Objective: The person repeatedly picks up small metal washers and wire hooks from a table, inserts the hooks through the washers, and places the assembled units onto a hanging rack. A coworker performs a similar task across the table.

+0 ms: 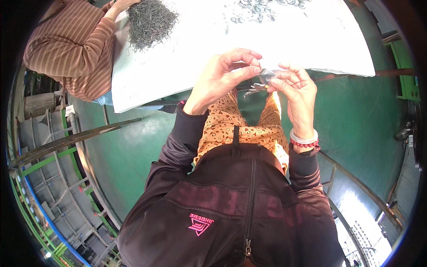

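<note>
Head | white table (200,35): wire pile (151,24) | green floor (133,155) | right hand (296,91): grey disc (266,76)

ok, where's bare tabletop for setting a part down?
Tabletop looks bare between the pile of dark hooks and scattered grey pieces, and between the right hand and the table's right corner; glare may hide bits. Crowded: far left, a co-worker's sleeve beside the pile; near edge, left hand and right meeting at a grey part.
</note>
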The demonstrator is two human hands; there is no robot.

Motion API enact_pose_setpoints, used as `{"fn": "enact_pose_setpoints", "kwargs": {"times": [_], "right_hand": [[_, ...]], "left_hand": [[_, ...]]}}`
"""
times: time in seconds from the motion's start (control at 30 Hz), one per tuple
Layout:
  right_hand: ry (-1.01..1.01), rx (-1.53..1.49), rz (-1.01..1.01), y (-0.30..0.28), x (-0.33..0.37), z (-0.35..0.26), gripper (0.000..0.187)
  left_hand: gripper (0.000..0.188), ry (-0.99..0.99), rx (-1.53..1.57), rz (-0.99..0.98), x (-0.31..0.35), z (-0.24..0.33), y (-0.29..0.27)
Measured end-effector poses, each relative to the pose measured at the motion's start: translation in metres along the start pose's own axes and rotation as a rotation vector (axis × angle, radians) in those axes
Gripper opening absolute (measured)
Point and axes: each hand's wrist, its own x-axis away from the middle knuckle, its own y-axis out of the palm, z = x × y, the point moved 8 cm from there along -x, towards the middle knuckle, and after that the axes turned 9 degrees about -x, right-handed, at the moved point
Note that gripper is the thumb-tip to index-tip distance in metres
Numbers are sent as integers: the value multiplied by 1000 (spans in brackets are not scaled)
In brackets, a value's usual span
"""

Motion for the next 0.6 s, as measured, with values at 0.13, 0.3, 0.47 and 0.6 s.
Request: {"fn": "enact_pose_setpoints", "kwargs": {"times": [0.13, 0.3, 0.47, 0.6], "right_hand": [[-4, 6, -4, 1, 0, -3, 39], [-20, -9, -19, 2, 0, -5, 40], [-17, 118, -44, 2, 0, -6, 36], [16, 167, -63, 5, -1, -5, 36]], "left_hand": [[8, -22, 18, -47, -2, -2, 12], [11, 109, -277, 13, -4, 1, 11], [14, 297, -628, 148, 2, 19, 13], [15, 263, -563, 155, 5, 14, 15]]}}
